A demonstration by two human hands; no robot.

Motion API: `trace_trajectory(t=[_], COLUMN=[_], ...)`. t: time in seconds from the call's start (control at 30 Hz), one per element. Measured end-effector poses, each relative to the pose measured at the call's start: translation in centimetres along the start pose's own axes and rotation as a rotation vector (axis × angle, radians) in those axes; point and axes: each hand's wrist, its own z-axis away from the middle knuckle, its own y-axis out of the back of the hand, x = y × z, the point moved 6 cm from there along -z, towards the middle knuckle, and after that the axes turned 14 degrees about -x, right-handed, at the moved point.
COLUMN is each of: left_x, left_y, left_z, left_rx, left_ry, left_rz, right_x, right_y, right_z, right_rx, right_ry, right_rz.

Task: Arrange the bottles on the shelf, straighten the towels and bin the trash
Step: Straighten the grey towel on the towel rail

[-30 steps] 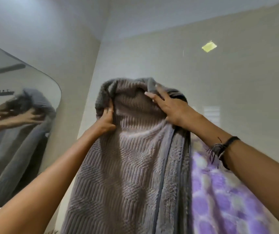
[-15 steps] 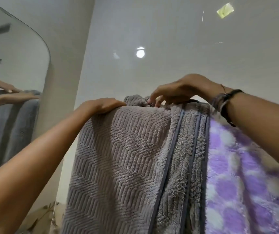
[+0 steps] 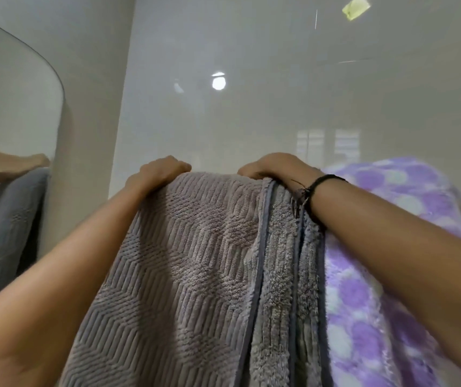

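A grey ribbed towel (image 3: pixel 184 261) with a darker grey piped edge hangs in front of me over a rail that I cannot see. My left hand (image 3: pixel 160 171) lies curled over the towel's top left corner. My right hand (image 3: pixel 275 167), with a black band on its wrist, is curled over the top right corner, fingers gripping the fold. Both hands hold the towel's top edge, which now runs nearly flat between them. A purple and white spotted towel (image 3: pixel 386 275) hangs right beside it, partly behind my right forearm.
A glossy pale tiled wall (image 3: pixel 251 113) stands close behind the towels. A rounded mirror (image 3: pixel 14 101) on the left wall reflects my hands and the grey towel. A small yellow sticker (image 3: pixel 355 8) is high on the wall.
The bunched top of the grey towel has been spread flat along its top edge. My hands have moved apart to its two corners, and my view has tilted down.
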Motion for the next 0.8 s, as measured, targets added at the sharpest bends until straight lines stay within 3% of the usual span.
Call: trace_trajectory(t=[0.07, 0.17, 0.27, 0.33, 0.43, 0.53, 0.6, 0.8], left_x=[-0.7, -0.1, -0.1, -1.0, -3.2, -5.9, -7.8, -11.0], left_y=[0.1, -0.6, -1.4, -2.5, -5.1, -7.6, -9.1, -10.5], left_z=[1.3, 3.4, 6.0, 7.3, 9.2, 10.3, 10.2, 10.5], left_rx=[0.178, 0.409, 0.614, 0.685, 0.729, 0.751, 0.704, 0.463], left_ry=[0.07, 0.039, -0.116, -0.179, -0.157, -0.042, 0.064, 0.134], left_rz=[0.012, -0.012, 0.048, 0.072, 0.221, 0.649, 0.936, 1.173], right_x=[-0.9, -1.8, -2.1, -1.9, -1.5, -1.1, -1.0, -0.8], right_y=[0.2, -0.3, -3.7, -6.1, -9.2, -11.7, -12.8, -11.4], right_z=[0.8, 4.9, 8.9, 10.9, 13.4, 14.6, 14.9, 15.3], right_rx=[0.157, 0.566, 0.776, 0.833, 0.877, 0.857, 0.82, 0.895], right_ry=[0.05, 0.076, 0.1, 0.069, -0.019, -0.118, -0.157, -0.086], right_rz=[0.087, 0.08, 0.002, -0.038, -0.136, -0.249, -0.31, -0.353])
